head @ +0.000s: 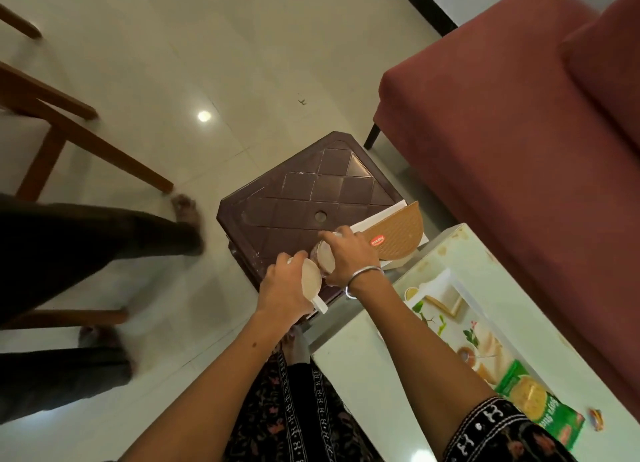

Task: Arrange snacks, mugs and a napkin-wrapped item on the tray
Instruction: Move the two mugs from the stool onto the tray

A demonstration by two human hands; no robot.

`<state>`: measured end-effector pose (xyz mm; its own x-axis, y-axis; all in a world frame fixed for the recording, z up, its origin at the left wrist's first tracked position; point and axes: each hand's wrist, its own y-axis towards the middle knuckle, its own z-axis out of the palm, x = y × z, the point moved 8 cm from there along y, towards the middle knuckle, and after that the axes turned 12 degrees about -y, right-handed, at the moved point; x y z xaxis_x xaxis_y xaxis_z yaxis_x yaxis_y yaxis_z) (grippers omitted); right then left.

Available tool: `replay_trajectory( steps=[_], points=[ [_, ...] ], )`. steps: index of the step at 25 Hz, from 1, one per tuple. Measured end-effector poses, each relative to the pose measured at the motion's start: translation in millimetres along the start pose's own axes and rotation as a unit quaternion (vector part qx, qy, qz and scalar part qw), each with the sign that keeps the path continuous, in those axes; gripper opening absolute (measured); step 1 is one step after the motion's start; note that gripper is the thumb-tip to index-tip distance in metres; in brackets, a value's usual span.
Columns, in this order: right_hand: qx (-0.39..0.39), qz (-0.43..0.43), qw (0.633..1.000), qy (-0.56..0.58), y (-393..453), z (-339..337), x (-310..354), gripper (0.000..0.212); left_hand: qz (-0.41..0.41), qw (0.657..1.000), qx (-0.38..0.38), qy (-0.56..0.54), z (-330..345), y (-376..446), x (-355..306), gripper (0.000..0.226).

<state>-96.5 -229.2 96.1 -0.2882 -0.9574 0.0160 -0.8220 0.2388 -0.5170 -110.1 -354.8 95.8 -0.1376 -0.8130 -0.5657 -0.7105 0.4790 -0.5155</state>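
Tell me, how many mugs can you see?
2. One mug is in the left hand, one in the right hand, touching above the brown stool.

A small red oval label (378, 241) sits on the tan waffle-patterned snack pack (401, 231) lying on the brown stool, and its pale lettering is too small and tilted to read. The green biscuit packet (540, 411) on the glass table carries pale printed words along its side, seen upside down and blurred, so they cannot be made out with any certainty. No other writing can be read.
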Motion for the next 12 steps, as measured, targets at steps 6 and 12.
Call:
replay_trajectory(
  steps=[6, 12],
  points=[
    [-0.049, 0.036, 0.996, 0.061, -73, -13, -39, 0.081, 0.005, 1.000, 0.007, 0.021, 18, -57, -35, 0.090],
    [-0.014, 0.071, 0.997, 0.039, -183, 16, -112, 0.085, 0.009, 0.999, 0.040, -0.005, 94, -137, -88, 0.086]
  ],
)
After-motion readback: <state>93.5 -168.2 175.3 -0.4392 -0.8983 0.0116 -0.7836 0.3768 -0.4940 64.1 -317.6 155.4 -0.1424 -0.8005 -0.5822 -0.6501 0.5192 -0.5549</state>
